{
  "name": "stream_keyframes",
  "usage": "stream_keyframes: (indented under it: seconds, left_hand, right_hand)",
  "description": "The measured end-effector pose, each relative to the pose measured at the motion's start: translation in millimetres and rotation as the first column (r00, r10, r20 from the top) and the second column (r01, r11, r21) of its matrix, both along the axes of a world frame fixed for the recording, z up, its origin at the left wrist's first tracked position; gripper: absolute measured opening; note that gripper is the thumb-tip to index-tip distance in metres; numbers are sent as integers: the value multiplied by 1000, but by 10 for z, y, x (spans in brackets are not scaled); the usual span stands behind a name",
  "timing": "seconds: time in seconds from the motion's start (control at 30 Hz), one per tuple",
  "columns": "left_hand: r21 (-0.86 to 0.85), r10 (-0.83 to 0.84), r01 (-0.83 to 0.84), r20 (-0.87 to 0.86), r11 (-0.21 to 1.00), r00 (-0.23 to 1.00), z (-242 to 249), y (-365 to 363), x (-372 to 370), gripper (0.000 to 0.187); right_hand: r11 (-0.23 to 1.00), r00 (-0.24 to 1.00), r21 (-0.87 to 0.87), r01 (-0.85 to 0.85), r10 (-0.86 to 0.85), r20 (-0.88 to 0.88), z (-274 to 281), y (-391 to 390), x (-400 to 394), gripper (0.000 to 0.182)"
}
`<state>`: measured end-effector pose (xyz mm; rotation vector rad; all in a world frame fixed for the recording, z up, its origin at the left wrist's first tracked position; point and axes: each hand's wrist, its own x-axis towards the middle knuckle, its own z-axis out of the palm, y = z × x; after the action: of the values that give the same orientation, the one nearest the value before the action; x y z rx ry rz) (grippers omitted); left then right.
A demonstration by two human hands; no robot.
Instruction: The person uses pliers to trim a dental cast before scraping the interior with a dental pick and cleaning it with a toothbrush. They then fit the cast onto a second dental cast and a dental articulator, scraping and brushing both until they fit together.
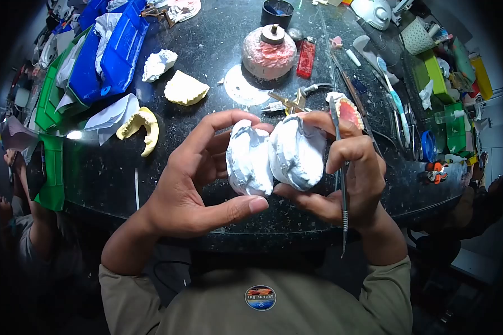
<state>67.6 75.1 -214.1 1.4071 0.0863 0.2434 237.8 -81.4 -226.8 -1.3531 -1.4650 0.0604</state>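
Two lumpy white plaster casts stand side by side between my hands, their inner edges meeting near the middle. My left hand point(193, 178) holds the left plaster cast point(248, 159), fingers behind it and thumb stretched along its lower edge. My right hand point(352, 167) grips the right plaster cast point(299, 153) from its outer side. A slim metal dental carver point(343, 198) is also tucked between my right fingers, pointing down toward me. Behind the casts shows a brass articulator point(293, 103). A pink denture with teeth point(349, 114) sits just beyond my right fingers.
On the dark bench lie a yellow U-shaped cast point(142, 131), a cream plaster block point(185, 88) and a white lump point(159, 65). Farther back are a pink-stained round burner point(269, 53), a red lighter point(306, 57) and a toothbrush point(394, 97). Blue bins point(109, 50) stand left.
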Motion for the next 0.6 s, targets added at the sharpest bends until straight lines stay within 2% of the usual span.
stream_keyframes:
  seconds: [0.6]
  left_hand:
    - [-25, -3, 3, 1, 1000, 1000, -6, -14, -11, 74]
  right_hand:
    - [999, 998, -23, 24, -23, 59, 49, -5, -15, 48]
